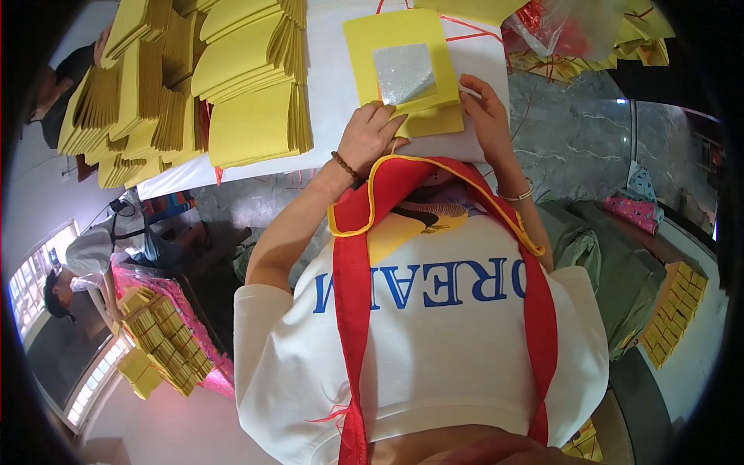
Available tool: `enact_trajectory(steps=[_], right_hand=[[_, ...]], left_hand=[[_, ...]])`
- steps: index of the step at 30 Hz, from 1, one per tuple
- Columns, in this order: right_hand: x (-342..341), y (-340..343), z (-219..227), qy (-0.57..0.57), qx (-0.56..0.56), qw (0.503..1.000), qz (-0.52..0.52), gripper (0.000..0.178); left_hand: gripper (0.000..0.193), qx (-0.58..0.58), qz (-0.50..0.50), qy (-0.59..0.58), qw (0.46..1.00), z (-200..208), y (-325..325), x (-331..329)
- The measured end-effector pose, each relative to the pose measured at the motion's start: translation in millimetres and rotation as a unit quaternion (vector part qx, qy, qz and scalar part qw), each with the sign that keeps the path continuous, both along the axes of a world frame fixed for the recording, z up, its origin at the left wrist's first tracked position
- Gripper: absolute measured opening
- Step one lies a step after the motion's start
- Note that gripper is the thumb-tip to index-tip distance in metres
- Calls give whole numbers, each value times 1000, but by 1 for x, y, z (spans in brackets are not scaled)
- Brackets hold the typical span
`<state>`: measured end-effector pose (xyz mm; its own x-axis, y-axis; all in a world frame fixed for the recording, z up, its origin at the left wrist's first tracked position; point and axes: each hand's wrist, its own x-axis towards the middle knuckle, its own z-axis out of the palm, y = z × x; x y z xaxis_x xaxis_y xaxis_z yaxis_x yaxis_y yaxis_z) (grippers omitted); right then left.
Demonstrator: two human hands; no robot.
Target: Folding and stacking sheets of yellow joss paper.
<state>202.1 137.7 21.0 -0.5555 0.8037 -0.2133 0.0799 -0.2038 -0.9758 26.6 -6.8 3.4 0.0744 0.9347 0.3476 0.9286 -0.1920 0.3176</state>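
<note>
A: Where's the work?

B: The yellow sheet (403, 29) lies on the white table (329, 70) just in front of you, with a silver square (399, 68) on it. A yellow layer (434, 125) shows beneath its near edge; can't tell if it's one piece.

A: Hands?

B: Your left hand (368, 136): fingers bunched at the near edge, thumb close by; can't tell whether they pinch the paper. Your right hand (488, 122): fingers apart at the right edge, clamped on nothing.

A: What could go wrong?

B: Judgement only. The near edge may crease askew if your left fingers press while the right side slips. Dragging fingertips could wrinkle the silver. Red string (474, 36) beyond could catch underneath if the sheet shifts. Yellow stacks (252, 124), near your left forearm, might topple if knocked.
</note>
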Motion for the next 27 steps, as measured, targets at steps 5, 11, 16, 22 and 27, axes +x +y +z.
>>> enact_trajectory(steps=[5,11,16,22,27], right_hand=[[0,4,-9,23,-99,994,-27,41],[-3,2,2,7,-187,981,54,58],[-14,13,-2,140,-285,947,40,55],[-33,19,12,191,-293,936,43,50],[-21,31,-1,204,-277,939,16,44]], left_hand=[[46,-15,-18,-50,998,2,4,-9],[32,-32,-36,-140,989,9,4,-23],[24,-97,-12,-315,944,15,5,-36],[24,-114,41,-220,968,22,7,-34],[15,-56,71,-269,959,19,13,-33]])
